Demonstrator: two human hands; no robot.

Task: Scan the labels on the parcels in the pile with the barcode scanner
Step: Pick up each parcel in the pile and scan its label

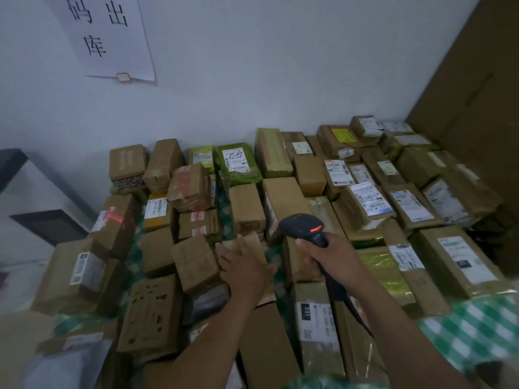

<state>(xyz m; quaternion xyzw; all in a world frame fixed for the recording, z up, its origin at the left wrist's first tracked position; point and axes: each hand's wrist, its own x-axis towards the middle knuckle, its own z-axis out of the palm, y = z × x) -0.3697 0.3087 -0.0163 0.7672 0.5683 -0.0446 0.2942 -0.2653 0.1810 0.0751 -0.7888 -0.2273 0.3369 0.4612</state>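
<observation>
Two hands, right hand [334, 258] fingers gripping scanner [306, 227], left hand [245, 266] on parcel [254, 244]

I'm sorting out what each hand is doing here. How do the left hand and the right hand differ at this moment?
The right hand is closed around the grip of the black barcode scanner; the left hand holds no tool. The left hand lies fairly flat, fingers extended, on a small brown parcel, while the right hand is raised above the parcels. Both are bare and reach forward over the pile.
</observation>
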